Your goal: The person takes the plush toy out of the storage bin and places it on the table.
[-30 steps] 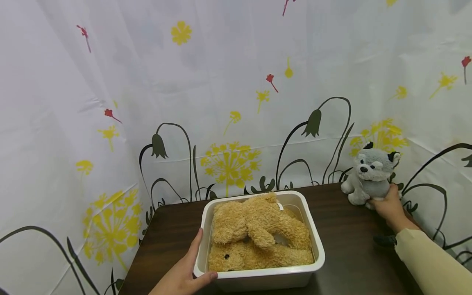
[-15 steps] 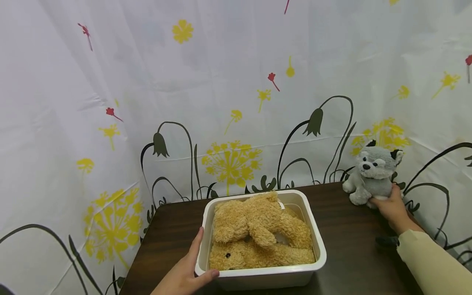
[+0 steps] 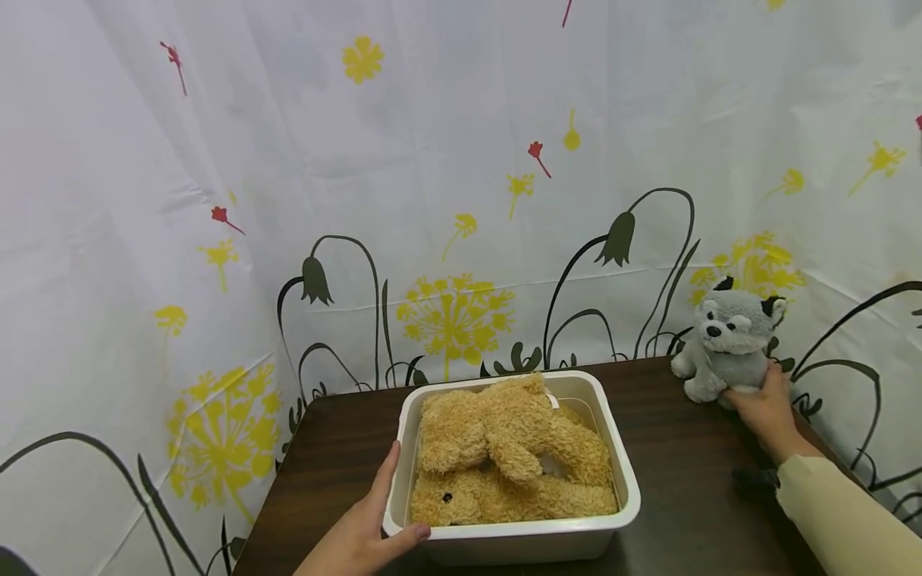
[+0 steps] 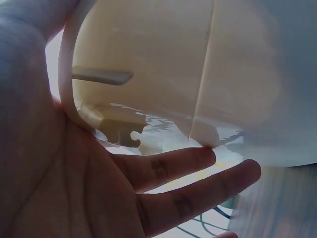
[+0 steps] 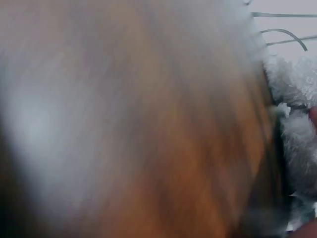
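White flower-printed curtain behind dark wood-grain desk. White plastic bin holds tan shaggy plush, toy count unclear. Left hand, fingers straight, rests at bin's 8 o'clock; right hand grasps grey-and-white plush dog at bin's 2 o'clock, some fingers hidden.

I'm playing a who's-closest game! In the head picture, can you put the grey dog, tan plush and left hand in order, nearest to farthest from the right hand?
1. Grey dog: held by the right hand.
2. Tan plush: off to the left, in the white tub.
3. Left hand: at the tub's left front corner.
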Available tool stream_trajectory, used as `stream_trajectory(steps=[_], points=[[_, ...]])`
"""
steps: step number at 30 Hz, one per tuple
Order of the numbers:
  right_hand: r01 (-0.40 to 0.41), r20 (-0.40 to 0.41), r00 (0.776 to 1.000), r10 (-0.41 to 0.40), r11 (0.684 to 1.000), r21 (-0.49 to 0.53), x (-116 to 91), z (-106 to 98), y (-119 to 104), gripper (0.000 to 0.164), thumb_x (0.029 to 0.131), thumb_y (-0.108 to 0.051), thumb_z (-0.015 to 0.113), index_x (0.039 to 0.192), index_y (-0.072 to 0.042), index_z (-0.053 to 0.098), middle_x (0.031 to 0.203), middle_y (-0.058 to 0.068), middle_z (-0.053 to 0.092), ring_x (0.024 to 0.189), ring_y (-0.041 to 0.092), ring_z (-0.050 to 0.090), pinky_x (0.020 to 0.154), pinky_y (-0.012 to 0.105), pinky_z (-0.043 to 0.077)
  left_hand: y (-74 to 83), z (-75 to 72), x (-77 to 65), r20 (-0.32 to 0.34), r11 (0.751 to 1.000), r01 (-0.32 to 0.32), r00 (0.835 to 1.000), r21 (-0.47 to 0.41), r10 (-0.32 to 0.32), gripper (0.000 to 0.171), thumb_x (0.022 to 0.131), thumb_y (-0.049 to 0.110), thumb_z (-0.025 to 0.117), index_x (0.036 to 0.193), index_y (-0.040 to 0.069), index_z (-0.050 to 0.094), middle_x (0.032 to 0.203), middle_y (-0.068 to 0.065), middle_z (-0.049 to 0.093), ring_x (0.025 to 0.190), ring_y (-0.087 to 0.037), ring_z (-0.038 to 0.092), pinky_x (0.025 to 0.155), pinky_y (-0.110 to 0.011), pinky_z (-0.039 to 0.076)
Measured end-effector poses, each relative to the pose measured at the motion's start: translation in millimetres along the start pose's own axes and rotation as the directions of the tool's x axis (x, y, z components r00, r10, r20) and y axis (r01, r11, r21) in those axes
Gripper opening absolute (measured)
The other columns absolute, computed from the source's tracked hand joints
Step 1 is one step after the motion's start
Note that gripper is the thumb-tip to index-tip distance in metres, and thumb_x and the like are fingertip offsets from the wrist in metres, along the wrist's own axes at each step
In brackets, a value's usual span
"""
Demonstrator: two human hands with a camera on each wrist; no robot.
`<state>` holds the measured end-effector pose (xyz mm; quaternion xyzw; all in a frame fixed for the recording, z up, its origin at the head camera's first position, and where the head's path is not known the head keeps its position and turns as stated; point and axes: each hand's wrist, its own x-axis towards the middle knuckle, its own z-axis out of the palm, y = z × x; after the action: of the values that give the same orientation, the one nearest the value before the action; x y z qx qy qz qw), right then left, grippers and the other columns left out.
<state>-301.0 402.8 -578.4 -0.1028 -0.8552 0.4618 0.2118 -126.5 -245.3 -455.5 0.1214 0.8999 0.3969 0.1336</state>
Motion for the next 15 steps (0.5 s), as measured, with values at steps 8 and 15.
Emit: stream_trajectory(steps=[8,15], points=[[0.033,0.015,0.999,-0.031,0.980,-0.195,-10,-13,-1,0.097,0.090,-0.031,0.073,0.149,0.023,0.019,0.144,0.049,0.024,0.131,0.062,0.025,0.102,0.072,0.027,2.3,-2.7,-0.5,0.002,0.997,0.035,0.999,0.066,-0.035,0.108,0.094,0.056,0.066,0.160,0.038,-0.018,0.164,-0.029,0.023,0.133,-0.043,0.053,0.094,-0.058,0.052],[-0.078,0.079,0.992,0.101,0.962,-0.261,-10,-26,-45,0.086,0.084,-0.011,0.055,0.149,0.024,0.010,0.146,0.052,0.014,0.126,0.070,0.021,0.099,0.075,0.023,1.9,-1.4,-0.5,-0.006,0.997,0.049,0.999,0.051,-0.049,0.108,0.094,0.056,0.065,0.160,0.038,-0.018,0.165,-0.028,0.021,0.133,-0.043,0.053,0.094,-0.058,0.052]])
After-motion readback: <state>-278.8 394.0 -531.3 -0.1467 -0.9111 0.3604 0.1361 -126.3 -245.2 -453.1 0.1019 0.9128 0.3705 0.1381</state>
